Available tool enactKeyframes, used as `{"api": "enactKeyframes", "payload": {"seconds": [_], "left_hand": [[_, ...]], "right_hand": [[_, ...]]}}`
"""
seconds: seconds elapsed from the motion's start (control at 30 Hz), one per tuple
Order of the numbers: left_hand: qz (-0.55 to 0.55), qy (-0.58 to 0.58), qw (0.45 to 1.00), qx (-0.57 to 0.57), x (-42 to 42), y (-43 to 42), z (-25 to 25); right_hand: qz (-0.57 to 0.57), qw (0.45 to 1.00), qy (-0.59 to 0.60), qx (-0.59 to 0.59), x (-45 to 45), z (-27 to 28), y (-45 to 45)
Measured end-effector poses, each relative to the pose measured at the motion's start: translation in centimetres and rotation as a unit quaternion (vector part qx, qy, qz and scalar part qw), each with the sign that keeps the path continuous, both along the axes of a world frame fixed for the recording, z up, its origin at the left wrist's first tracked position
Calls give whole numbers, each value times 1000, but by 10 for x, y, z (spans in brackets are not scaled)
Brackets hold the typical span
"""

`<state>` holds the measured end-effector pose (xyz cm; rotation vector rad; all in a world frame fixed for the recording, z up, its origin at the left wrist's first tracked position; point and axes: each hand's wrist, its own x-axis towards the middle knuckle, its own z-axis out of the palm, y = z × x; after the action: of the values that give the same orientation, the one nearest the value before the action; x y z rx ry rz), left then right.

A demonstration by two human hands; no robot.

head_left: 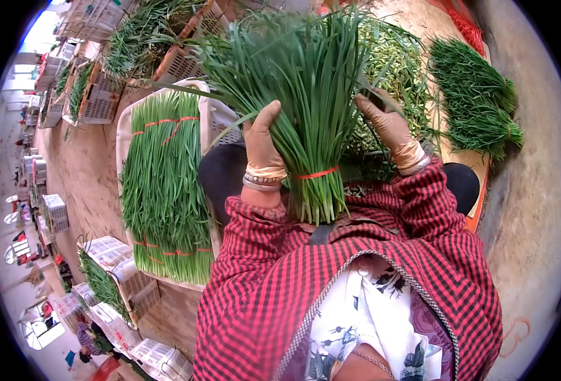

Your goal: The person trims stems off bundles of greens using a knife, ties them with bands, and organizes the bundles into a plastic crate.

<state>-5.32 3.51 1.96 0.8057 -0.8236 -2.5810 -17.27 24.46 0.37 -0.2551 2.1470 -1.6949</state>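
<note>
A large bunch of green garlic chives (pixel 318 108) stands upright before me, stem ends down at my lap, with a red band (pixel 316 173) round its lower part. My left hand (pixel 263 143), in a tan glove, grips the bunch's left side; its thumb points up and the other fingers are hidden behind the leaves. On the right side, my gloved right hand (pixel 388 124) has its fingers curled round a few loose chive leaves at the bunch's edge. The ends of those fingers are partly hidden.
To the left, a pale crate (pixel 123 127) holds banded chives (pixel 166 171). Loose greenery (pixel 395 70) is heaped behind the bunch. Tied bunches (pixel 474 92) lie at right on a board. More crates (pixel 106 95) of greens stand further left, and a person (pixel 89 336) is far off.
</note>
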Motion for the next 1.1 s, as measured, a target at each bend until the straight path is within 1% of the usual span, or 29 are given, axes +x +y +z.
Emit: {"api": "enactKeyframes", "payload": {"seconds": [0.07,0.1,0.13,0.17,0.2,0.23,0.27,0.3,0.33,0.37,0.4,0.47,0.53,0.6,0.67,0.73,0.77,0.8,0.87,0.9,0.93,0.97,1.0,1.03,1.1], "left_hand": [[10,-20,998,-64,2,0,11],[15,-13,998,-66,2,3,12],[9,-12,998,-67,2,7,14],[19,-14,995,-92,2,11,16],[28,-13,993,-118,0,20,21],[23,0,994,-110,0,24,25],[21,5,993,-112,0,27,27],[6,-3,994,-113,1,27,28],[-6,-10,993,-115,2,28,29],[-3,6,988,-156,2,29,28],[-1,10,987,-159,3,30,29],[-15,8,988,-152,5,33,35],[-5,12,989,-144,5,33,39],[-12,-19,989,-145,9,30,33],[-21,-29,990,-137,10,22,27],[-29,-10,1000,-7,13,7,17],[-31,27,999,12,14,-2,16],[-24,27,999,13,13,-7,16],[20,129,989,76,11,-17,17],[-37,232,964,125,10,-22,11],[-31,233,964,125,7,-20,16],[-7,223,966,132,2,-11,22],[15,214,967,139,-4,-5,26],[10,246,961,128,-8,-5,9],[-5,233,963,134,-4,3,14]], "right_hand": [[2,993,105,-47,-1,28,-3],[-2,980,186,-70,0,44,-10],[-7,980,187,-70,0,60,-18],[29,955,295,-16,1,78,-27],[64,914,398,39,0,91,-30],[92,904,407,94,0,97,-38],[108,869,454,161,-1,99,-45],[119,858,464,186,-4,95,-52],[130,845,475,209,-8,91,-57],[148,834,481,225,-14,85,-61],[147,833,486,223,-16,84,-62],[173,818,477,270,-20,86,-61],[174,810,487,278,-28,83,-60],[98,849,470,220,-42,79,-47],[0,877,419,236,-80,66,-21],[-21,945,295,139,-101,77,18],[-66,967,236,66,-93,92,26],[-111,978,174,-7,-79,101,34],[-64,988,86,-110,-66,92,55],[-1,992,24,-120,-50,92,50],[107,988,-6,-111,-37,78,43],[216,971,-33,-99,-24,63,36],[290,954,-44,-62,-4,67,22],[334,941,-35,-25,17,75,5],[366,930,-22,20,39,79,-16]]}}
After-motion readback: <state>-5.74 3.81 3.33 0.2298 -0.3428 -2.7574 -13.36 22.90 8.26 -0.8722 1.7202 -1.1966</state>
